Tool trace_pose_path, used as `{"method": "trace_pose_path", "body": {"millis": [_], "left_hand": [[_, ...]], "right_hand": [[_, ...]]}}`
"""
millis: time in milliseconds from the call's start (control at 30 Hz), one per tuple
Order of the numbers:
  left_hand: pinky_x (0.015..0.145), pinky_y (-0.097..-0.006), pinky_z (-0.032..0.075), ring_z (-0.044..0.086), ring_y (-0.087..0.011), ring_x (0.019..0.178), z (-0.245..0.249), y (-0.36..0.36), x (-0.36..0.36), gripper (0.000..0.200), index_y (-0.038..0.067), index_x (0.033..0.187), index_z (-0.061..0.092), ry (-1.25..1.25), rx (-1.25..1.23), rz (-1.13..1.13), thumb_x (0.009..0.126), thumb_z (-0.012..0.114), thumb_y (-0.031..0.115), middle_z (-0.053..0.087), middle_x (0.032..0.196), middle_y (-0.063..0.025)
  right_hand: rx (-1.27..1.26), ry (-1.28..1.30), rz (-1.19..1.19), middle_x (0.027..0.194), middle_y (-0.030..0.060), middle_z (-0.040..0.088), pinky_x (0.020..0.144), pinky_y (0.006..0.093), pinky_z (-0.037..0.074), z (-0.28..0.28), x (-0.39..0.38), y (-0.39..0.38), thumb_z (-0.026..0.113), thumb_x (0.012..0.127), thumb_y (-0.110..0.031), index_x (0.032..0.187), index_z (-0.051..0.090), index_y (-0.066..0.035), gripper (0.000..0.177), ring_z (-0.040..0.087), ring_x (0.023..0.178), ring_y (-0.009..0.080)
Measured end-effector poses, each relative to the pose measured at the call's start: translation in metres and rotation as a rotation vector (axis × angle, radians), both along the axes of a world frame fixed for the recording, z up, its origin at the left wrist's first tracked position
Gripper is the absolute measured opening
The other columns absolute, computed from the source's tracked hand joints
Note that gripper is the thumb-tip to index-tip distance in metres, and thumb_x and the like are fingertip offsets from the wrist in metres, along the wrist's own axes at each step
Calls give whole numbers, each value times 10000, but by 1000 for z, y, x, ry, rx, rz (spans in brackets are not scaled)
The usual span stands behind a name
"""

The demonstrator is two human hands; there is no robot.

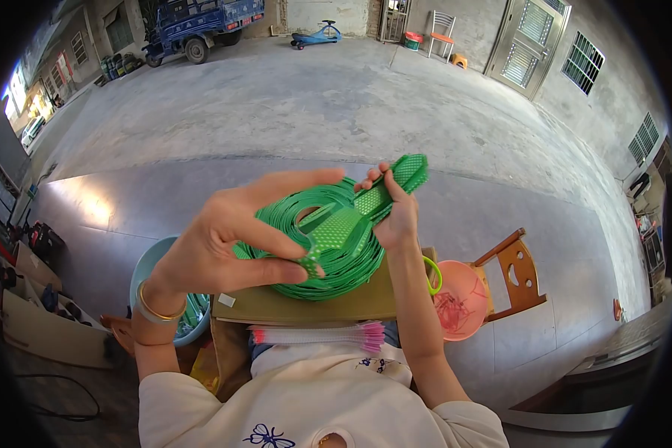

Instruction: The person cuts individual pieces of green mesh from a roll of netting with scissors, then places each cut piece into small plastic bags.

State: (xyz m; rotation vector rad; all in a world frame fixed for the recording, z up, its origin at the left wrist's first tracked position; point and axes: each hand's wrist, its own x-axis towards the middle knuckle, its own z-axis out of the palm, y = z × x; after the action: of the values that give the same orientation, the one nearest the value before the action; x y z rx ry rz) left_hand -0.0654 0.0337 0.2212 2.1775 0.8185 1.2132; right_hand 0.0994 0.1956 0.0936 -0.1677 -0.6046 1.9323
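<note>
A green ribbon piece with white dots point(341, 228) stretches between my hands above the table. My left hand point(228, 235) pinches its lower narrow end between thumb and a finger, with the index finger stretched out above. My right hand point(397, 213) is closed round its upper part, where several dotted layers stick out past the fingers. Beneath lies a large coil of green strip point(343, 278), partly hidden by my left hand and the ribbon. The coil rests on a small brown table point(377, 297).
A bundle of clear sticks with pink ends point(313, 334) lies across my lap. At left stands a light blue basin point(143, 261); at right, a pink basin point(476, 287) with pinkish pieces, by a wooden chair point(526, 269). Farther off are a blue three-wheeler point(209, 22) and a ride-on toy point(317, 36).
</note>
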Motion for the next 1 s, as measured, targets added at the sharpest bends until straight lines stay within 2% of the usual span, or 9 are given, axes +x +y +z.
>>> {"method": "trace_pose_path", "body": {"millis": [133,233,267,333,467,567,667,833,1000], "left_hand": [[998,-405,306,463,-301,1169,-5,24,18,109,34,824,704,44,-50,-23,729,703,87,660,991,-122],[1021,-418,274,427,-274,1211,-19,50,30,147,31,869,701,-181,-224,115,759,681,126,665,976,-116],[955,-402,341,480,-262,1144,-26,60,28,150,29,881,699,-182,-191,162,773,668,128,649,1018,-117],[824,-369,474,586,-239,1012,-31,74,27,159,24,905,695,-183,-125,254,800,641,131,618,1103,-117],[465,-221,469,607,-176,919,-21,69,24,204,-33,947,664,-284,-542,351,827,616,126,599,1100,-173],[302,-180,398,635,-112,747,-38,76,18,245,-43,963,647,-346,-502,248,837,614,165,563,1154,-190],[378,-194,454,625,-109,723,-43,77,14,334,-33,1082,579,-407,-592,183,836,623,190,576,1122,-176],[674,-272,530,634,-149,729,-76,57,26,465,14,1239,437,-808,-865,53,842,618,175,635,918,-133],[725,-288,522,651,-177,722,-85,21,6,355,-29,1139,511,-124,-1165,-168,822,618,89,657,858,-131]], "right_hand": [[39,-88,222,866,77,574,763,343,498,-8,-19,-20,418,946,-248,1030,508,-42,240,567,767,179],[-48,39,314,869,90,584,752,316,501,15,-30,-50,362,939,-433,1068,513,-53,429,581,825,166],[-125,15,229,850,100,592,728,309,510,20,-31,-60,283,884,-611,1091,514,-59,633,591,843,165],[189,120,437,896,125,587,734,336,512,14,-27,-55,322,860,-633,1124,497,-43,670,598,831,210],[312,110,544,857,141,590,729,339,501,29,-14,-63,380,842,-630,1064,519,-25,660,608,777,245],[352,-91,506,816,138,595,664,331,519,14,-17,-59,443,893,-460,1000,528,-21,460,612,705,249],[235,-232,494,793,86,576,629,316,523,29,-13,-64,487,912,-233,989,524,-21,229,612,719,211],[59,-41,317,791,58,535,708,352,496,36,8,-40,430,931,-146,1012,500,-24,163,579,735,211],[129,188,162,806,38,482,792,366,434,17,38,-2,402,935,-127,1093,460,-35,191,491,748,179]]}}
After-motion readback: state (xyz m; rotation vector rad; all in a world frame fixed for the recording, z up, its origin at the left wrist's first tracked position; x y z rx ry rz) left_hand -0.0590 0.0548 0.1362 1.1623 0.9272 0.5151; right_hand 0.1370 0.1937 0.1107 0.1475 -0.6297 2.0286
